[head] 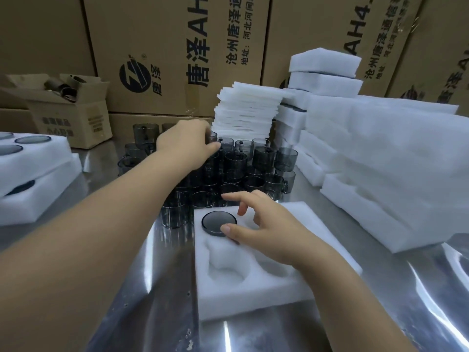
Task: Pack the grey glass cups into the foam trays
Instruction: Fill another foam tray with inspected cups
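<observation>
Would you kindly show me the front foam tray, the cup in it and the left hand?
front foam tray (253,303), head view, near rim
cup (218,223), head view, its round face
left hand (185,143), head view, its back

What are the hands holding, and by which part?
Left hand grips a stacked grey cup by its rim. Right hand holds nothing: fingers spread, thumb resting on the seated cup in the foam tray.

Brown cartons (157,47) are standing stacked behind the table (157,313), walling off the whole back and showing black print and a round logo. A small box (73,115) is sitting open at the far left, with dark things lying inside. The table's bare metal top is gleaming, throwing back white streaks of light along its near side.
</observation>
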